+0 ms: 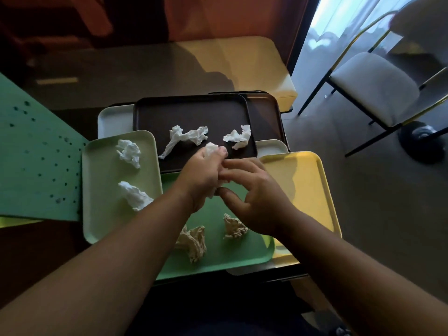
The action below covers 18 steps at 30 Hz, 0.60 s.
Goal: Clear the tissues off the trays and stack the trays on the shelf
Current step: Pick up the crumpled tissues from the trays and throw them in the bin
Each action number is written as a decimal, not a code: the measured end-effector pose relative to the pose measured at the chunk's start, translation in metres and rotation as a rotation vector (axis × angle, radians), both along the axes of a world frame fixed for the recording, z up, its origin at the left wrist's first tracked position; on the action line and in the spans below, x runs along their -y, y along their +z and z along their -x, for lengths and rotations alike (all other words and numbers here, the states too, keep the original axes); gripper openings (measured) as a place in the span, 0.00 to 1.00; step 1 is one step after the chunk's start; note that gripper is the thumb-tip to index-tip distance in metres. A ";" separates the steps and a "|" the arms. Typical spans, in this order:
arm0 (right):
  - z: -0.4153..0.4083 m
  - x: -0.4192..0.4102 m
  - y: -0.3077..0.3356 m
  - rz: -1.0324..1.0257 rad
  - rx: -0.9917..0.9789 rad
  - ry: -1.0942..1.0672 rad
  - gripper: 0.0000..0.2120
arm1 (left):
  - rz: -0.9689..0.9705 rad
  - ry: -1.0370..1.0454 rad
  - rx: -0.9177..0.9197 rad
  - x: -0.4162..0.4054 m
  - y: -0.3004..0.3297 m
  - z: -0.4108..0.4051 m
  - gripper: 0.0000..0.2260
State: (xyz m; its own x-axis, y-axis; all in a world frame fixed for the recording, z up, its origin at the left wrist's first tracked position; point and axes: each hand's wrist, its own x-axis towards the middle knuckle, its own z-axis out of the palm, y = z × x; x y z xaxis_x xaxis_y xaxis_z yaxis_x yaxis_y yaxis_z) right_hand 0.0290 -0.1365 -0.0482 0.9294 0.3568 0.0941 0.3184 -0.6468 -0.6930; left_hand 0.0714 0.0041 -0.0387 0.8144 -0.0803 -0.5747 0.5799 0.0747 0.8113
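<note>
Several trays overlap on a small table: a dark brown tray [169,112], a pale green tray [101,214], a green tray [230,253] and a yellow tray [310,180]. My left hand [201,175] is closed around a wad of white tissue [211,147] above the middle. My right hand [254,197] sits beside it with fingers spread, its fingertips touching the wad. Two white tissues [186,137] [238,137] lie on the brown tray. The pale green tray carries two more [129,152] [135,196]. Two beige tissues [192,241] [234,226] rest on the green tray.
White trays [114,120] [271,145] and a second brown tray [266,115] poke out beneath the pile. A teal perforated panel [36,154] stands at the left. A yellow bench [242,64] lies beyond, and a cushioned chair [371,86] stands at the right on grey floor.
</note>
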 end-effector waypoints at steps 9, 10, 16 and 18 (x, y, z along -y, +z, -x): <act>0.039 0.003 -0.042 0.567 -0.351 0.042 0.17 | -0.117 -0.107 0.132 -0.033 -0.024 0.021 0.08; 0.037 0.001 -0.045 0.571 -0.343 0.035 0.10 | -0.126 -0.098 0.120 -0.034 -0.026 0.023 0.08; 0.006 -0.007 -0.035 -0.095 -0.267 -0.365 0.06 | -0.141 -0.007 -0.040 -0.032 -0.024 0.022 0.18; -0.004 -0.014 -0.021 -0.272 -0.295 -0.361 0.02 | -0.100 -0.065 -0.111 -0.029 -0.019 0.020 0.22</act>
State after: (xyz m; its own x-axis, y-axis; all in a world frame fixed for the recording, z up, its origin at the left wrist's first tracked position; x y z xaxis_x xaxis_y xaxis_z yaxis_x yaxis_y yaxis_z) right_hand 0.0327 -0.1223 -0.0688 0.9894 0.0085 -0.1450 -0.1245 -0.4636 -0.8772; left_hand 0.0518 0.0328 -0.0573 0.7405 -0.0690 -0.6685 0.6672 -0.0439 0.7436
